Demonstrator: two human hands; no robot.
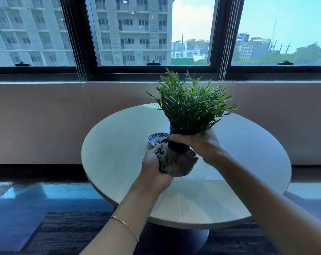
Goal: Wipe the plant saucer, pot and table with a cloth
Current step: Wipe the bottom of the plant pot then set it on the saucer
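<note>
**Gripped in both hands: pot held above round surface, cloth pressed to its base**

Clasped around the upper wall of the black pot (pixel 176 144), the right hand (pixel 198 144) is seen with fingers curled over the front of the pot and the thumb toward the rim, the grip closed firmly on it. The pot is held tilted in the air above the middle of the pale round surface (pixel 119 162), its bushy green plant (pixel 191 105) leaning away toward the far edge. The left hand (pixel 153 162) is cupped beneath, its grip closed on a bunched grey cloth (pixel 176 162), which is pressed against the bottom and lower side of the pot. A thin gold bracelet (pixel 125 227) is worn on the left forearm.

The patterned blue saucer (pixel 157 138) is left lying flat on the surface, just behind the left hand and toward the far-left part of the top; its right side is hidden by the pot and cloth. Whether the cloth touches the saucer cannot be told. A faint damp-looking patch (pixel 213 173) is visible on the surface beneath the right wrist, toward the right edge.

Beyond the surface, a plain wall (pixel 45 122) is topped by dark-framed windows (pixel 152 34), through which apartment blocks are seen.
</note>
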